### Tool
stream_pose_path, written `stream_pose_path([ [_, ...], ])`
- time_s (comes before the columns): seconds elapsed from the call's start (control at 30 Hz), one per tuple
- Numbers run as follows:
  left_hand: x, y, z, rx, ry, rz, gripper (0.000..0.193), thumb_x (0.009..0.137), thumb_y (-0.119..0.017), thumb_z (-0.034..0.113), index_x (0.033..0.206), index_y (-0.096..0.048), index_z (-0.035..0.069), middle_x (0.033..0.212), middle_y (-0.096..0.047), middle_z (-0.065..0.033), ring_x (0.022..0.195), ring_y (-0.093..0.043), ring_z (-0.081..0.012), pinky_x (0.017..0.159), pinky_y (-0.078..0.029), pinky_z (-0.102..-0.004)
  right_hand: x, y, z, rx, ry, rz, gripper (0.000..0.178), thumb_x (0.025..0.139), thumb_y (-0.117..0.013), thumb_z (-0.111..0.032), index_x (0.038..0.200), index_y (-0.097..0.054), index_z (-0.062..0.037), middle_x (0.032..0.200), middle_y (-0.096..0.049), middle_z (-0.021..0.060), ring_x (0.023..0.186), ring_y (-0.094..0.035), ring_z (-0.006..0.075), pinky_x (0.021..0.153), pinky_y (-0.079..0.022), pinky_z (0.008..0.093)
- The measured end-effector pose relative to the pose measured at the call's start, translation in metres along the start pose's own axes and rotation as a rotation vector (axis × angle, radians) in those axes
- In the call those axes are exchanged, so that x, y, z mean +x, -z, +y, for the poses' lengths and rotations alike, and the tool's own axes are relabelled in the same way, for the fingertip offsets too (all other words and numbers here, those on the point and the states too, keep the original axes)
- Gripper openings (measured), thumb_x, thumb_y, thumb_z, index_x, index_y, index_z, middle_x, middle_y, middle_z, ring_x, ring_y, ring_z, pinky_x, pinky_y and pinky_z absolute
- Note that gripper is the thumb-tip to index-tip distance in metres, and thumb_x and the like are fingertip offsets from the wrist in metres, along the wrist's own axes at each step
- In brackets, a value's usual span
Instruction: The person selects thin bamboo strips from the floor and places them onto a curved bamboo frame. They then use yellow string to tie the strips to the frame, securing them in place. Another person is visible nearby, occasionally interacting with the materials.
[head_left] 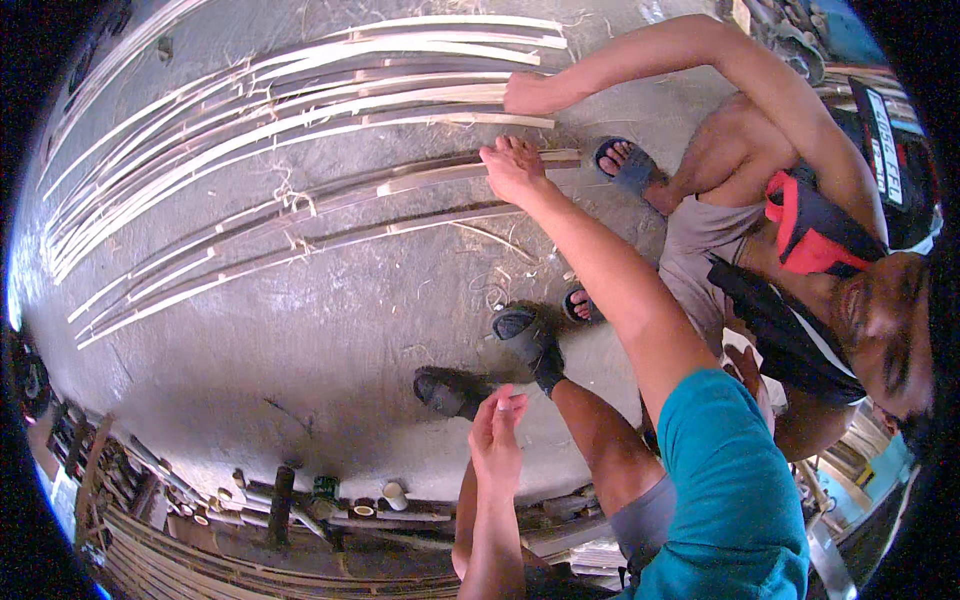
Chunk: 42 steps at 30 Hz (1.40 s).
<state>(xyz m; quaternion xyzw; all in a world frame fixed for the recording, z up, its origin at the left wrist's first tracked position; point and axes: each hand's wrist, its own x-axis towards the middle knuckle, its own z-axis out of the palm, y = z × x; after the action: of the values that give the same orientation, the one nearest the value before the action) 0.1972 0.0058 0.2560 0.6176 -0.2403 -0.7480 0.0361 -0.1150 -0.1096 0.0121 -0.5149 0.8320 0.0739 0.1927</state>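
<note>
My right hand reaches forward from a teal sleeve, its fingers bent over the end of a long bamboo strip on the concrete floor. Part of the strip is hidden under the hand. My left hand hangs above the floor near my dark shoes, fingers loosely curled with a gap at the thumb and nothing visible in it. Another thin strip lies just nearer than the gripped one. Farther off, several pale split bamboo strips are spread lengthwise toward the left.
A co-worker crouches at the right; their hand rests on the far strips, and their sandalled foot is close by. Curled shavings litter the floor. Bamboo poles and tubes lie along the lower edge. A vehicle plate shows at far right.
</note>
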Motion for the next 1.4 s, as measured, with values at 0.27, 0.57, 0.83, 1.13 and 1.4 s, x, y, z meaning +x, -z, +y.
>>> stream_pose_path([
  [0.27,0.007,-0.007,0.009,0.070,0.026,-0.035,0.041,0.101,-0.056,0.034,0.122,-0.061,-0.001,0.106,-0.068,-0.0108,0.095,-0.062,-0.0148,0.087,-0.048,-0.0279,0.028,-0.032,0.028,-0.069,-0.237,0.321,0.024,0.091,-0.051,-0.019,0.109,-0.067,-0.0144,0.117,-0.063,0.0145,0.117,-0.056,0.0300,0.098,-0.041,0.0510],
  [0.57,0.010,-0.012,0.016,0.085,0.057,-0.066,0.040,0.102,-0.054,0.032,0.125,-0.059,0.000,0.106,-0.068,-0.0097,0.097,-0.062,-0.0142,0.088,-0.047,-0.0280,0.031,-0.040,0.052,0.281,-0.166,0.116,0.017,0.082,-0.057,-0.012,0.096,-0.069,-0.0102,0.096,-0.068,0.0139,0.098,-0.064,0.0355,0.089,-0.048,0.0514],
  [0.83,0.009,-0.006,-0.003,0.061,0.012,-0.029,0.041,0.099,-0.058,0.036,0.121,-0.061,0.002,0.105,-0.070,-0.0099,0.092,-0.064,-0.0159,0.085,-0.049,-0.0307,-0.009,0.029,0.009,0.265,0.116,0.145,0.031,0.089,-0.060,-0.020,0.118,-0.054,-0.0116,0.090,-0.066,0.0167,0.092,-0.065,0.0366,0.082,-0.051,0.0493],
  [1.13,-0.077,0.090,-0.014,-0.444,-0.074,0.269,0.059,0.095,-0.055,0.055,0.129,-0.055,0.008,0.115,-0.066,-0.0124,0.100,-0.064,-0.0210,0.085,-0.050,-0.0352,-0.209,0.200,-0.193,0.682,0.523,-0.340,0.032,0.095,-0.058,-0.037,0.105,-0.063,-0.0080,0.083,-0.069,0.0178,0.079,-0.070,0.0350,0.068,-0.052,0.0471],
  [1.4,-0.216,0.208,0.123,-0.844,-0.445,0.381,0.054,0.101,-0.048,0.049,0.137,-0.039,0.010,0.098,-0.061,-0.0129,0.082,-0.063,-0.0232,0.074,-0.054,-0.0406,-0.394,0.344,-0.282,0.900,0.764,-0.679,0.037,0.096,-0.058,-0.040,0.091,-0.061,-0.0032,0.076,-0.065,0.0182,0.069,-0.065,0.0334,0.065,-0.049,0.0441],
])
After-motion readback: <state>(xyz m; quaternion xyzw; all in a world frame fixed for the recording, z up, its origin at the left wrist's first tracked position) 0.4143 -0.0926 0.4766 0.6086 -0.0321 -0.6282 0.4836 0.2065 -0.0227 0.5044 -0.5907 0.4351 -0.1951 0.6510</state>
